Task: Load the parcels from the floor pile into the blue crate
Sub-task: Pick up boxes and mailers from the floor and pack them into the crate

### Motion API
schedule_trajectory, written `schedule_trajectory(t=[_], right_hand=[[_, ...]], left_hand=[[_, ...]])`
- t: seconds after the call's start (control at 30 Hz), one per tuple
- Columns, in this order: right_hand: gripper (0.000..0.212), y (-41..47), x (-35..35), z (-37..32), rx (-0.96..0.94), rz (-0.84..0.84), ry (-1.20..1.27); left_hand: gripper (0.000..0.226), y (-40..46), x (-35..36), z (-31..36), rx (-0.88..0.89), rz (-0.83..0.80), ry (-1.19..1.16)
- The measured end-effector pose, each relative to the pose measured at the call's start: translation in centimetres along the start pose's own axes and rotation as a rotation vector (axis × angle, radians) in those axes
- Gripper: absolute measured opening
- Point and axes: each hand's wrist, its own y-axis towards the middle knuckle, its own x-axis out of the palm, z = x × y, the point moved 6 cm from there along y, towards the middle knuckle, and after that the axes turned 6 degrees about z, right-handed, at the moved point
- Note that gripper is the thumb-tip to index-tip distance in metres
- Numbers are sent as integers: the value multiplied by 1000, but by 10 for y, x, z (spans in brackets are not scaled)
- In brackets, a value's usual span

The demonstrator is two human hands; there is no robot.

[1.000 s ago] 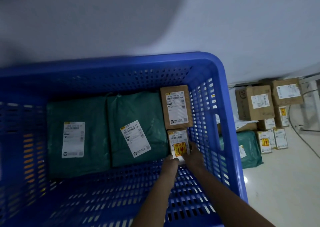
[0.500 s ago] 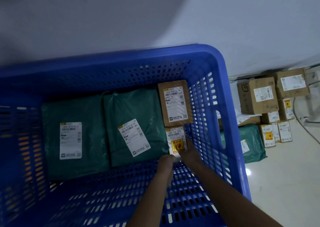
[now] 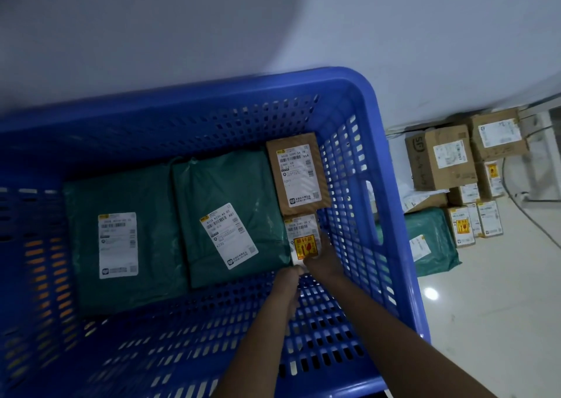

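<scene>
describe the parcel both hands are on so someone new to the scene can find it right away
Start at the blue crate and follow its right wall. Two brown parcels lie in line there, beside two green mailer bags; the target is the small box, nearer the person, touched by the left hand and right hand. Unlike the larger brown box, it carries a yellow-and-red sticker.

one blue crate [image 3: 391, 215], four parcels inside
</scene>
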Motion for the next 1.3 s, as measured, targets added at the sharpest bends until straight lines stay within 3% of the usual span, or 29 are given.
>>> schedule_trajectory(t=[0.13, 0.37, 0.53, 0.8, 1.03, 1.2, 1.3], right_hand=[[96, -16, -7, -2, -15, -17, -103], [79, -94, -43, -43, -90, -3, -118], [72, -181, -93, -115, -212, -8, -72], [69, -295, -218, -181, -428, 137, 162], [69, -360, -352, -129, -469, 279, 328], [78, -392, -442, -33, -476, 381, 399], [71, -414, -492, 32, -479, 427, 437]], left_hand=[[41, -20, -13, 7, 60, 24, 92], [9, -118, -65, 35, 273, 52, 124], [29, -231, -86, 98, 604, 131, 240], [30, -418, -38, 155, 992, 71, 288], [23, -520, 64, 124, 1147, -49, 450], [33, -569, 169, 54, 1255, -108, 580], [35, -587, 234, 0, 1288, -121, 607]])
